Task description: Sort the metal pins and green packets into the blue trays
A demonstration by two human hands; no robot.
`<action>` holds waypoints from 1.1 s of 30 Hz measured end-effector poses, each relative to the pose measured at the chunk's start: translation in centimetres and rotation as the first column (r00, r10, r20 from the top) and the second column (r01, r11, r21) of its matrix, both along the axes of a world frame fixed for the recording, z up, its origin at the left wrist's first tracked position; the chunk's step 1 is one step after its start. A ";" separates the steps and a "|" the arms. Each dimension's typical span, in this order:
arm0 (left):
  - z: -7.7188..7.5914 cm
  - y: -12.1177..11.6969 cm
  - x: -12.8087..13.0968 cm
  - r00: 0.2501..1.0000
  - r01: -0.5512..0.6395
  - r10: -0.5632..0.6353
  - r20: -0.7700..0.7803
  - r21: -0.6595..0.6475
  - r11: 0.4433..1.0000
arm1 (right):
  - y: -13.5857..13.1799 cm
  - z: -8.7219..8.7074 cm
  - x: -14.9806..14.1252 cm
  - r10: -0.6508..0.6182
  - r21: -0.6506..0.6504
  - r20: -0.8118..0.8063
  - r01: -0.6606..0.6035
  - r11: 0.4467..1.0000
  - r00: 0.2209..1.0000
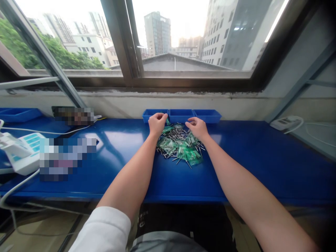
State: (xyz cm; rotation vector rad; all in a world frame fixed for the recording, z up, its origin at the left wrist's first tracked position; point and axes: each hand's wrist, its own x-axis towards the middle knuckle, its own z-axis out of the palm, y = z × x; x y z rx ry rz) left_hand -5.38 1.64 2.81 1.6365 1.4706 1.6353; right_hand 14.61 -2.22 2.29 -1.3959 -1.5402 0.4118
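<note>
A heap of thin metal pins [176, 133], perhaps rivets, lies on the blue table with several small green-tinted plastic bags [189, 154] on and among them. At the heap's far left edge, my left hand [157, 124] is closed in a pinch on a small green plastic bag [168, 121], in front of the left blue bin. My right hand [197, 128] hovers over the heap's right side, fingers curled but apart, with nothing visible between them. The palm side of both hands is hidden.
Three joined blue bins [182, 115] stand behind the heap against the wall below the window. On the left are a white device with blue keys [33, 143], cables and blurred items. A white power strip [286, 122] sits at the right.
</note>
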 end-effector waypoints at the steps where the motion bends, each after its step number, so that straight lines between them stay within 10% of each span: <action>1: 0.1 0.2 -0.1 1.000 -0.011 0.010 0.029 0.036 0.999 | 0.0 0.0 -0.1 0.002 0.001 0.018 -0.002 1.000 1.000; 10: -0.8 1.3 -0.6 0.963 0.202 -0.183 0.198 -0.078 0.976 | 0.0 -0.3 0.1 0.021 0.003 0.122 -0.021 1.000 0.992; 16: -0.6 0.4 -0.5 0.986 0.077 -0.092 -0.140 -0.104 0.992 | 0.3 -0.4 0.6 -0.089 -0.024 0.257 0.098 0.995 0.962; 21: -1.2 0.0 -0.3 0.840 0.038 -0.107 -0.532 -0.140 0.989 | 0.5 -0.8 1.0 -0.158 -0.173 0.431 0.253 0.952 0.889; 33: -2.2 0.1 0.0 0.767 0.128 -0.309 -0.563 -0.338 0.933 | 0.7 -1.4 0.7 -0.018 -0.224 0.424 0.124 0.967 0.905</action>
